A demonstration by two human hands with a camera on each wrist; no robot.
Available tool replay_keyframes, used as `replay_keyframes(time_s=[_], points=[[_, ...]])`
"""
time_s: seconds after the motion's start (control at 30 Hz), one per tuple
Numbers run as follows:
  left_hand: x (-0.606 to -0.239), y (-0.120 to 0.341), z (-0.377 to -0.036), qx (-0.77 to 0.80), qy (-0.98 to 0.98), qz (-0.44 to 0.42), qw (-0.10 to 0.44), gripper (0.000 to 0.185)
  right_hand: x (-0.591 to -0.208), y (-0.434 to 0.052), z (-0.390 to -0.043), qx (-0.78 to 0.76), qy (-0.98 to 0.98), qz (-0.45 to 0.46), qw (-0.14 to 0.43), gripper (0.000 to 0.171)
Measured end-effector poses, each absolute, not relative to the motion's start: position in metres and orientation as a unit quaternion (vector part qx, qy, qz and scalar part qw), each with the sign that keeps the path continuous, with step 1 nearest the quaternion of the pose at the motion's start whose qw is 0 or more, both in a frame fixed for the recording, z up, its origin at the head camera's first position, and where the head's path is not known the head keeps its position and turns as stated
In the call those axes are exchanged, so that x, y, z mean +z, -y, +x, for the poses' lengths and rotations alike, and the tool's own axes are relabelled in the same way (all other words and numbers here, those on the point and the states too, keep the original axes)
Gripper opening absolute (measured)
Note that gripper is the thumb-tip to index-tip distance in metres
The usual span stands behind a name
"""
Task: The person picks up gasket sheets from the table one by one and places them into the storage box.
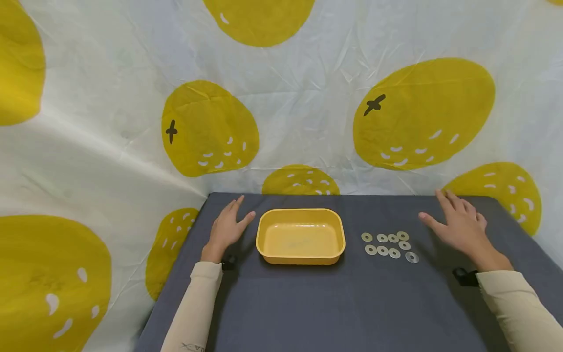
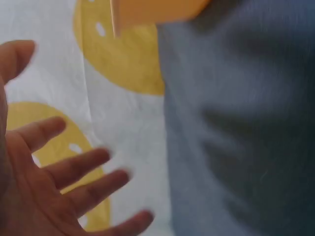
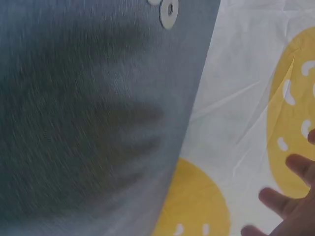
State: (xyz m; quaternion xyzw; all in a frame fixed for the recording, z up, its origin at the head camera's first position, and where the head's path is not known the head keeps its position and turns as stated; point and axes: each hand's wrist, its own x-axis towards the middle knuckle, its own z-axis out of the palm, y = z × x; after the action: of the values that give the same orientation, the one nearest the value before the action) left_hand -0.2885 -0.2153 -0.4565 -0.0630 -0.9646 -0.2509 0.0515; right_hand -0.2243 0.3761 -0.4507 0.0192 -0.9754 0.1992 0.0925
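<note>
A shallow yellow rectangular dish (image 1: pixel 301 260) stands on the dark grey table, nothing inside it. To its right lie several flat metal washers (image 1: pixel 382 251), roughly in two rows. My left hand (image 1: pixel 226 227) hovers just left of the dish, fingers spread and touching nothing; the left wrist view shows the same spread fingers, with a corner of the dish (image 2: pixel 157 12) at the top. Right of the washers, my right hand (image 1: pixel 464 230) is held above the table, its fingers extended and holding nothing. In the right wrist view a washer (image 3: pixel 169 14) shows at the top edge.
Dark grey cloth (image 1: pixel 308 308) covers the table. Behind it and along the left hangs a white curtain (image 1: pixel 303 112) printed with large yellow fruit shapes. Dark wrist straps with small devices (image 1: pixel 464 277) sit at the cuffs of the cream sleeves.
</note>
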Motion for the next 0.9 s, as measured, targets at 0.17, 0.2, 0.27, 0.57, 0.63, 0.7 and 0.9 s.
replay_keyframes(time_s=[0.17, 0.2, 0.27, 0.57, 0.63, 0.7, 0.9], points=[[-0.477, 0.209, -0.283, -0.402, 0.913, -0.054, 0.049, 0.054, -0.459, -0.373, -0.228, 0.239, 0.968, 0.019, 0.076, 0.084], [-0.481, 0.208, -0.282, -0.432, 0.899, -0.052, 0.045, 0.05, -0.461, -0.371, -0.229, 0.245, 0.967, 0.021, 0.069, 0.081], [-0.49, 0.206, -0.281, -0.489, 0.87, -0.041, 0.034, 0.043, -0.467, -0.369, -0.23, 0.257, 0.964, 0.033, 0.06, 0.076], [-0.514, 0.2, -0.276, -0.639, 0.767, -0.03, -0.04, 0.047, -0.49, -0.359, -0.232, 0.292, 0.954, 0.064, 0.012, 0.054], [-0.517, 0.2, -0.275, -0.644, 0.762, -0.039, -0.052, 0.048, -0.491, -0.357, -0.232, 0.293, 0.954, 0.06, 0.0, 0.052], [-0.519, 0.2, -0.274, -0.646, 0.76, -0.044, -0.058, 0.047, -0.492, -0.356, -0.233, 0.298, 0.953, 0.062, -0.013, 0.05], [-0.501, 0.196, -0.265, -0.649, 0.755, -0.053, -0.078, 0.048, -0.499, -0.354, -0.237, 0.312, 0.945, 0.096, -0.037, 0.045]])
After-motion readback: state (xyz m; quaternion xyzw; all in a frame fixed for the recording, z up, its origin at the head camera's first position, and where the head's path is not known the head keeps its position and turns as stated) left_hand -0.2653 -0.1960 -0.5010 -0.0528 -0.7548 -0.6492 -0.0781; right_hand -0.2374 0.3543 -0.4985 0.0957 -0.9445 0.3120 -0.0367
